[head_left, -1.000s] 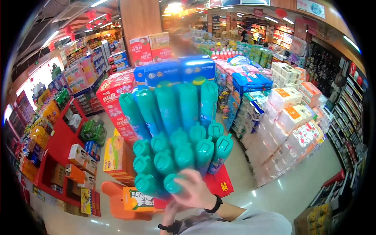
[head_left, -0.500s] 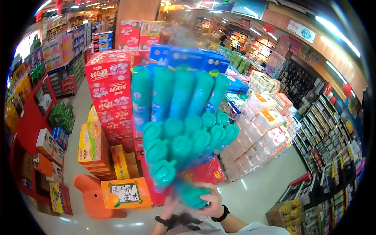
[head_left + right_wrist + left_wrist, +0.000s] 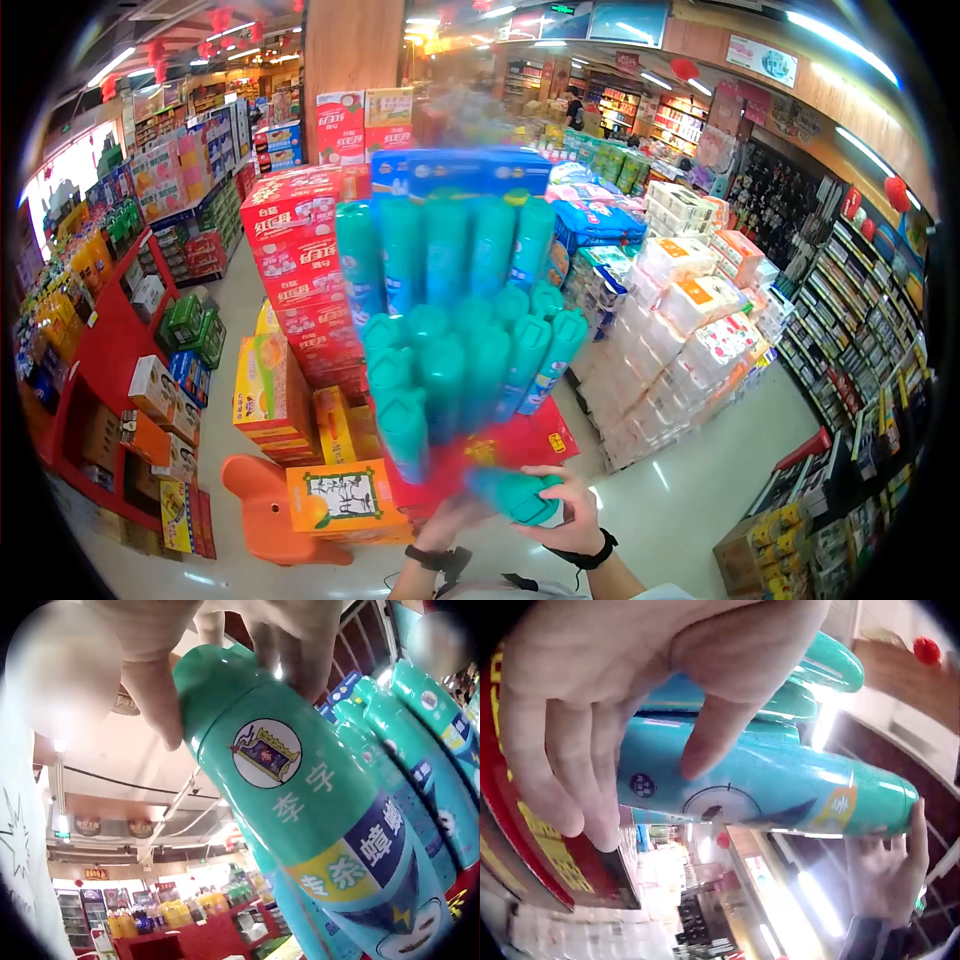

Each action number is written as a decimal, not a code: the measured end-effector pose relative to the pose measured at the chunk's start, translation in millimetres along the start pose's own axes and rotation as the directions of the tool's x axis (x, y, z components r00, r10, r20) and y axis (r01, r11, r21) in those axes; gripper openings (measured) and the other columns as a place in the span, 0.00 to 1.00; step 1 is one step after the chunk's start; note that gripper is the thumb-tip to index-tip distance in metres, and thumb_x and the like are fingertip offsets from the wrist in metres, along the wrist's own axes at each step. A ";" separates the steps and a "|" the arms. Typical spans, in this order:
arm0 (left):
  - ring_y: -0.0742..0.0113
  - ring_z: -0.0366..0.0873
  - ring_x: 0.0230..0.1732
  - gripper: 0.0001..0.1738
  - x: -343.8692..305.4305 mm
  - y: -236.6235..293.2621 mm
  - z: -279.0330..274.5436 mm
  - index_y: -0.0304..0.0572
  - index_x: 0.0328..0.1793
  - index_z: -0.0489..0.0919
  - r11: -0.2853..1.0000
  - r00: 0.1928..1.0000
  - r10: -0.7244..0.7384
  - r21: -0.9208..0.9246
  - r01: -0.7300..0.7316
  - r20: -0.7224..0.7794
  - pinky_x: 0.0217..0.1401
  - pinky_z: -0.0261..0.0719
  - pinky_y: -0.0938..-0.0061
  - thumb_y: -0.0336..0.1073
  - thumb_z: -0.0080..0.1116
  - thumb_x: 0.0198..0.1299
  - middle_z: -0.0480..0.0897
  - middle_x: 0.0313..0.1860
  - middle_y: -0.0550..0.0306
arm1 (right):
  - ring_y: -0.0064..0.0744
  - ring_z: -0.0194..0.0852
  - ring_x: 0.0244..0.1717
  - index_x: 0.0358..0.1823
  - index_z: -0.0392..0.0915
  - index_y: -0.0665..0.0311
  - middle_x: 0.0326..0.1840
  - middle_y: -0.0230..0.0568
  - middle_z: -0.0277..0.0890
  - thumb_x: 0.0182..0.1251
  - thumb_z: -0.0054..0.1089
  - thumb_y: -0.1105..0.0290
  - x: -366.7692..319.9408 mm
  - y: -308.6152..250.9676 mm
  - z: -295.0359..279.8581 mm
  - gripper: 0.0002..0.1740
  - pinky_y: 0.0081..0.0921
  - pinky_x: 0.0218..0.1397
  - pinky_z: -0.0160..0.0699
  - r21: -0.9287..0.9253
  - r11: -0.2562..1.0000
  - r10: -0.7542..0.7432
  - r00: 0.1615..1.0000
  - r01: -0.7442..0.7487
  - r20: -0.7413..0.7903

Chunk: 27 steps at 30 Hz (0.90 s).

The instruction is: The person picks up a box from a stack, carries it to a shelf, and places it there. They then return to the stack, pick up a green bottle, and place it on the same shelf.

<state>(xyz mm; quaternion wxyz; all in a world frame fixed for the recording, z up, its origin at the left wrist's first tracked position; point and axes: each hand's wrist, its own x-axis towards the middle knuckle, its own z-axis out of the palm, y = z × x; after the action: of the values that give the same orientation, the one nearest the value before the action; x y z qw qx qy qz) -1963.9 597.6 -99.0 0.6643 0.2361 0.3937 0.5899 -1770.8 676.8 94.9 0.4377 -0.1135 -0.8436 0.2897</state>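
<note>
A teal insecticide spray can lies tilted in front of the display, its cap toward the right. My right hand grips it around the green cap, thumb on one side and fingers on the other in the right wrist view. At the base end is my left hand, its thumb lying across the blue body and its fingers curled by the bottom, which they hide. More of the same spray cans stand in rows just beyond, on a red-covered stand.
Blue cartons top the display behind the cans. Red cartons are stacked to the left, with an orange box and an orange stool nearer. Tissue packs are piled on the right, and shelves line the far right.
The right hand, on a front can's cap a second ago, has brought that can out of the rows toward the body and right, tipping it. The left hand has come to its base.
</note>
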 end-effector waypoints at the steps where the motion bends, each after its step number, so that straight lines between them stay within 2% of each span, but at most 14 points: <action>1: 0.57 0.82 0.58 0.24 -0.2 -9.2 5.9 0.34 0.67 0.71 1.000 0.999 -0.024 -0.002 0.024 -0.022 0.61 0.80 0.66 0.37 0.57 0.69 0.82 0.58 0.49 | 0.51 0.79 0.59 0.53 0.69 0.58 0.58 0.60 0.75 0.40 0.85 0.76 -4.3 -2.3 -11.5 0.38 0.41 0.58 0.82 0.005 1.000 -0.002 1.000 0.002 -0.012; 3: 0.56 0.80 0.61 0.26 -3.7 -27.8 24.8 0.32 0.68 0.71 0.997 0.994 -0.082 -0.010 0.081 -0.067 0.63 0.78 0.65 0.39 0.59 0.69 0.81 0.59 0.49 | 0.49 0.81 0.57 0.51 0.70 0.59 0.56 0.59 0.78 0.39 0.87 0.74 -19.5 -7.0 -36.1 0.38 0.40 0.57 0.82 0.013 1.000 0.005 0.999 -0.005 -0.037; 6: 0.58 0.79 0.63 0.28 -8.7 -51.8 69.5 0.32 0.69 0.71 0.999 0.993 -0.041 0.022 0.044 -0.111 0.65 0.76 0.63 0.40 0.61 0.67 0.82 0.59 0.51 | 0.47 0.82 0.55 0.51 0.70 0.59 0.56 0.58 0.78 0.38 0.87 0.74 -56.0 -5.5 -83.5 0.38 0.38 0.55 0.83 0.007 0.998 0.066 0.995 -0.065 -0.081; 9: 0.62 0.80 0.60 0.29 7.3 -81.3 98.8 0.36 0.71 0.70 0.935 0.980 -0.195 0.294 0.197 -0.037 0.64 0.75 0.64 0.39 0.61 0.67 0.82 0.59 0.54 | 0.46 0.82 0.54 0.51 0.71 0.59 0.56 0.56 0.78 0.36 0.87 0.74 -95.9 4.8 -135.3 0.39 0.36 0.53 0.84 -0.026 0.987 0.157 0.984 -0.159 -0.085; 10: 0.64 0.80 0.60 0.29 14.4 -91.6 111.2 0.37 0.71 0.71 0.915 0.970 -0.243 0.331 0.231 -0.006 0.63 0.75 0.65 0.40 0.61 0.67 0.83 0.59 0.55 | 0.45 0.82 0.54 0.52 0.72 0.59 0.55 0.55 0.78 0.35 0.87 0.75 -105.1 4.0 -151.9 0.39 0.35 0.53 0.84 -0.020 0.983 0.177 0.978 -0.180 -0.112; 13: 0.67 0.81 0.58 0.28 35.9 -126.6 152.7 0.39 0.71 0.72 0.854 0.932 -0.358 0.421 0.305 0.050 0.60 0.76 0.67 0.40 0.61 0.67 0.83 0.58 0.57 | 0.46 0.83 0.53 0.52 0.76 0.59 0.54 0.48 0.82 0.38 0.86 0.70 -146.9 6.0 -201.3 0.37 0.36 0.55 0.82 -0.022 0.976 0.208 0.956 -0.217 -0.204; 17: 0.69 0.81 0.56 0.25 65.6 -174.9 217.2 0.40 0.68 0.76 0.790 0.907 -0.417 0.517 0.329 0.060 0.57 0.77 0.71 0.41 0.62 0.67 0.83 0.58 0.59 | 0.46 0.81 0.54 0.55 0.73 0.60 0.55 0.50 0.79 0.37 0.85 0.75 -210.2 -1.9 -266.8 0.39 0.37 0.56 0.82 -0.025 0.959 0.261 0.915 -0.282 -0.308; 19: 0.69 0.81 0.56 0.24 80.1 -196.6 250.3 0.40 0.66 0.78 0.761 0.896 -0.438 0.561 0.325 0.073 0.57 0.78 0.72 0.42 0.63 0.67 0.83 0.57 0.59 | 0.46 0.78 0.58 0.57 0.69 0.61 0.57 0.52 0.74 0.37 0.84 0.81 -249.4 -2.9 -296.8 0.43 0.37 0.59 0.82 -0.006 0.943 0.305 0.873 -0.333 -0.381; 21: 0.68 0.81 0.55 0.24 92.7 -219.7 285.5 0.39 0.65 0.79 0.741 0.880 -0.467 0.583 0.333 0.091 0.57 0.78 0.72 0.43 0.64 0.67 0.83 0.57 0.59 | 0.45 0.76 0.60 0.58 0.69 0.61 0.59 0.51 0.72 0.37 0.84 0.81 -273.2 -10.5 -327.1 0.43 0.37 0.61 0.80 0.047 0.930 0.340 0.807 -0.364 -0.483; 25: 0.67 0.81 0.53 0.26 119.4 -234.1 371.9 0.36 0.64 0.79 0.682 0.781 -0.579 0.663 0.308 0.233 0.58 0.78 0.72 0.45 0.66 0.65 0.83 0.54 0.55 | 0.42 0.72 0.63 0.60 0.70 0.62 0.63 0.51 0.69 0.37 0.83 0.82 -316.0 -28.7 -383.8 0.44 0.36 0.62 0.79 0.015 0.915 0.309 0.676 -0.404 -0.669; 26: 0.67 0.81 0.52 0.27 127.8 -238.7 389.4 0.35 0.63 0.79 0.657 0.757 -0.601 0.698 0.284 0.258 0.58 0.78 0.72 0.45 0.66 0.65 0.83 0.54 0.54 | 0.40 0.76 0.58 0.58 0.72 0.66 0.59 0.49 0.70 0.40 0.81 0.82 -321.6 -34.6 -395.6 0.39 0.35 0.59 0.81 -0.006 0.915 0.270 0.622 -0.404 -0.735; 27: 0.67 0.81 0.52 0.28 135.3 -243.1 406.1 0.34 0.63 0.79 0.628 0.730 -0.625 0.733 0.260 0.277 0.57 0.79 0.73 0.46 0.67 0.64 0.83 0.53 0.53 | 0.40 0.76 0.57 0.58 0.72 0.66 0.58 0.48 0.70 0.40 0.81 0.82 -335.0 -37.9 -405.2 0.39 0.35 0.59 0.81 -0.002 0.899 0.275 0.568 -0.437 -0.776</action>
<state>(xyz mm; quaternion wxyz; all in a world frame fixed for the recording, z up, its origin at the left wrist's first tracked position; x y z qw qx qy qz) -1493.8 743.1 -86.2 0.7462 0.4885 0.4300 0.1402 -1244.5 654.9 73.7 0.6685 -0.4341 -0.5646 0.2142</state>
